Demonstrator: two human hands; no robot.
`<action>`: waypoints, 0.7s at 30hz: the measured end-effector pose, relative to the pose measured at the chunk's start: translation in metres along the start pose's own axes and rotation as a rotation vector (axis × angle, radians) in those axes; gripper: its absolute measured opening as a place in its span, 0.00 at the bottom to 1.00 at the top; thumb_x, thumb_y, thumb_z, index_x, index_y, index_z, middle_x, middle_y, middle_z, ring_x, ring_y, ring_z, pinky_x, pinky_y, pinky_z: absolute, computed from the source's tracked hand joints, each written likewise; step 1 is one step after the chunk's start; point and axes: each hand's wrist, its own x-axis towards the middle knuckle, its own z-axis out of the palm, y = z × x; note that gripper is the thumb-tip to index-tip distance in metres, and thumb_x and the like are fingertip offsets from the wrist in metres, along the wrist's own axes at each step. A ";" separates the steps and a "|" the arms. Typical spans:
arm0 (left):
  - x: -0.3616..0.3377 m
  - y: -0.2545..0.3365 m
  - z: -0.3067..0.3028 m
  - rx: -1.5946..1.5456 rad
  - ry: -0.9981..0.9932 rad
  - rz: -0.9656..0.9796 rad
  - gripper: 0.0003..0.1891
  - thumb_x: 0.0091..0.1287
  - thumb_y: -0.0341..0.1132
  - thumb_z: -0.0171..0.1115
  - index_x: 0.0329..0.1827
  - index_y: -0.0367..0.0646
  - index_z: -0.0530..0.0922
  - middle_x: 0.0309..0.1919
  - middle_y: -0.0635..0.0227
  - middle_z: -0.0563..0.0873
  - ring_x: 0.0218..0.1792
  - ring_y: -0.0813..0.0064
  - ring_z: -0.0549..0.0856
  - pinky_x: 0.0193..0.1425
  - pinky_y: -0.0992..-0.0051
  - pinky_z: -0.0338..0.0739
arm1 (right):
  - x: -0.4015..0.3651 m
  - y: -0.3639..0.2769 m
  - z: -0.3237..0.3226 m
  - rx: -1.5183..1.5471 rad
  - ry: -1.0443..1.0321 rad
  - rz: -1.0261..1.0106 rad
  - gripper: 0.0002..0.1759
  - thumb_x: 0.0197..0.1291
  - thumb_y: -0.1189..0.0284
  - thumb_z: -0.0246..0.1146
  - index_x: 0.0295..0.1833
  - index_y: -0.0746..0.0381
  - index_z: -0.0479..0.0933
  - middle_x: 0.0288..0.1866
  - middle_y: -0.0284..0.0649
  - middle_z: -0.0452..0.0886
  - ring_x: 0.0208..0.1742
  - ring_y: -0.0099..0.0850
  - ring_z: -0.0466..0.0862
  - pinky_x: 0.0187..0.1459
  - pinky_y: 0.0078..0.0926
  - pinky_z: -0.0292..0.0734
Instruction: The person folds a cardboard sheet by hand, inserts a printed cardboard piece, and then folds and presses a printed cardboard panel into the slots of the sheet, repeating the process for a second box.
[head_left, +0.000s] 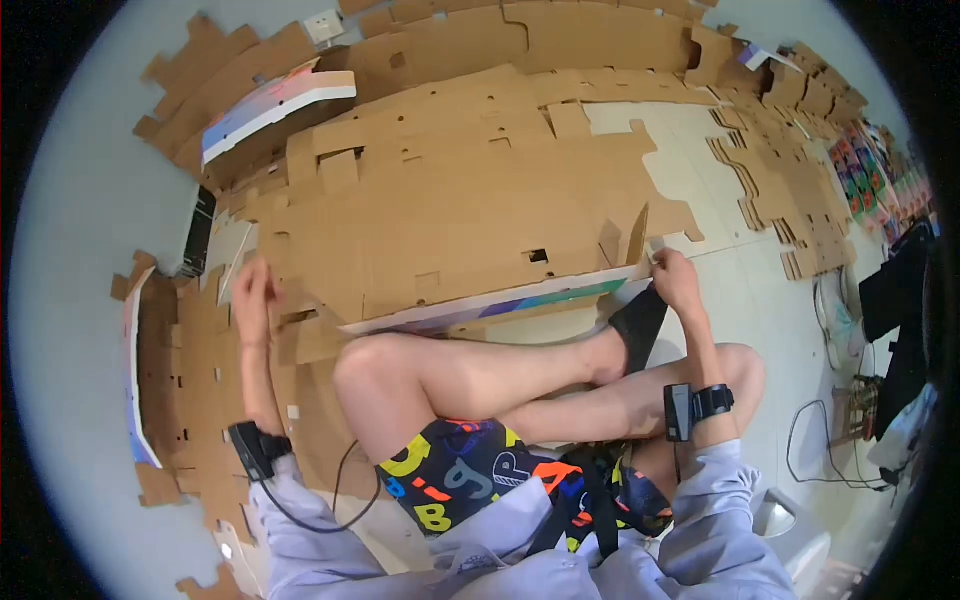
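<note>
We see the large cardboard sheet (pixel 470 215) spread flat in front of the seated person, overlapping other cardboard and the pale floor (pixel 735 275). It probably lies crosswise so that its 2 ends come within reach of the 2 arms.

Along its near side, the printed edge panel (pixel 520 304) stands folded up, just beyond the bent legs (pixel 500 370); we judge that sitting this close lets the person reach the fold without leaning far.

The right grip (pixel 677 280) is at the near right corner, its fingers drawn together and, as far as we can judge, clamped on the end of the printed edge panel, perhaps because a loose corner would spring open. Just beside it, the end flap (pixel 638 238) stands upright.

The left grip (pixel 256 300) hovers by the sheet's left end with curled fingers. We see nothing in it, but blur leaves us unable to tell whether the fingertips meet.

Around them, we see 1 folded piece (pixel 280 112) with a printed front at the far left and another folded piece (pixel 140 365) at the near left. Flat cardboard (pixel 790 195) lies layered at the right, presumably to save room.
</note>
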 end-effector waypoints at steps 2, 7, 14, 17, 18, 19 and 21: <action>-0.034 -0.040 -0.016 0.122 -0.062 -0.231 0.10 0.69 0.39 0.56 0.40 0.41 0.79 0.23 0.74 0.79 0.25 0.86 0.76 0.28 0.84 0.69 | 0.006 -0.016 -0.009 -0.029 -0.075 0.059 0.15 0.48 0.76 0.56 0.44 0.69 0.77 0.34 0.55 0.82 0.40 0.42 0.85 0.42 0.36 0.78; -0.109 -0.058 -0.014 0.228 -0.291 -0.147 0.23 0.57 0.32 0.69 0.56 0.40 0.75 0.43 0.65 0.82 0.44 0.73 0.81 0.49 0.74 0.76 | 0.011 -0.034 -0.034 0.725 -0.244 0.216 0.24 0.48 0.79 0.56 0.55 0.67 0.71 0.27 0.40 0.79 0.23 0.24 0.76 0.24 0.21 0.70; -0.100 -0.030 0.004 0.788 -0.282 0.160 0.36 0.46 0.35 0.74 0.62 0.43 0.71 0.62 0.54 0.71 0.64 0.56 0.68 0.65 0.63 0.66 | 0.051 -0.008 0.010 1.637 -0.171 0.593 0.15 0.59 0.71 0.54 0.50 0.67 0.72 0.43 0.44 0.79 0.43 0.33 0.78 0.49 0.31 0.76; -0.076 -0.041 0.011 0.861 -0.386 0.278 0.35 0.48 0.35 0.73 0.63 0.44 0.71 0.63 0.55 0.70 0.66 0.54 0.66 0.67 0.62 0.63 | 0.063 0.003 0.019 1.658 -0.158 0.574 0.16 0.62 0.71 0.51 0.52 0.67 0.72 0.47 0.45 0.78 0.48 0.34 0.77 0.52 0.33 0.75; -0.068 -0.049 0.012 0.854 -0.418 0.297 0.35 0.49 0.35 0.72 0.63 0.44 0.71 0.63 0.56 0.70 0.66 0.54 0.66 0.68 0.61 0.63 | 0.064 0.005 0.021 1.652 -0.168 0.555 0.16 0.63 0.71 0.50 0.52 0.67 0.72 0.48 0.46 0.78 0.49 0.34 0.77 0.52 0.33 0.75; -0.060 -0.056 0.013 0.848 -0.452 0.317 0.34 0.49 0.34 0.71 0.63 0.44 0.71 0.63 0.56 0.70 0.67 0.53 0.66 0.69 0.61 0.62 | 0.065 0.010 0.024 1.682 -0.200 0.499 0.16 0.63 0.71 0.50 0.53 0.67 0.72 0.48 0.45 0.78 0.50 0.34 0.77 0.52 0.33 0.75; -0.051 -0.072 0.019 0.814 -0.508 0.370 0.30 0.52 0.30 0.68 0.61 0.43 0.72 0.60 0.55 0.74 0.64 0.57 0.71 0.66 0.64 0.66 | 0.064 0.025 0.031 1.739 -0.259 0.399 0.17 0.63 0.72 0.49 0.54 0.68 0.72 0.48 0.45 0.78 0.52 0.34 0.76 0.53 0.33 0.74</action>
